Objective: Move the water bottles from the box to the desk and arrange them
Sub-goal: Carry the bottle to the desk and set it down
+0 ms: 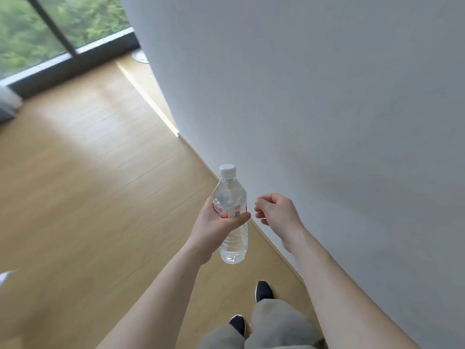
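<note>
1. One water bottle (232,215) is held upright in the air, above the wooden floor (88,185) and just left of the white wall (314,96). Its white cap (227,170) is on; clear water is seen through the lower body, and a red-and-white label wraps the middle.
2. The bottle is gripped at the label by the left hand (216,222): the thumb is laid across the front, the fingers are curled round the far side.
3. The right hand (276,212) is held just right of the bottle, not touching it. Its fingers are loosely curled and nothing is held in them.
4. Between the bottle and the wall, a pale skirting strip is seen running along the floor edge.
5. Below the bottle, two dark shoes (263,290) and grey trouser legs (274,326) are seen on the floor.
6. Far up-left of the bottle, a dark-framed window (63,34) with green foliage behind it is noted.
</note>
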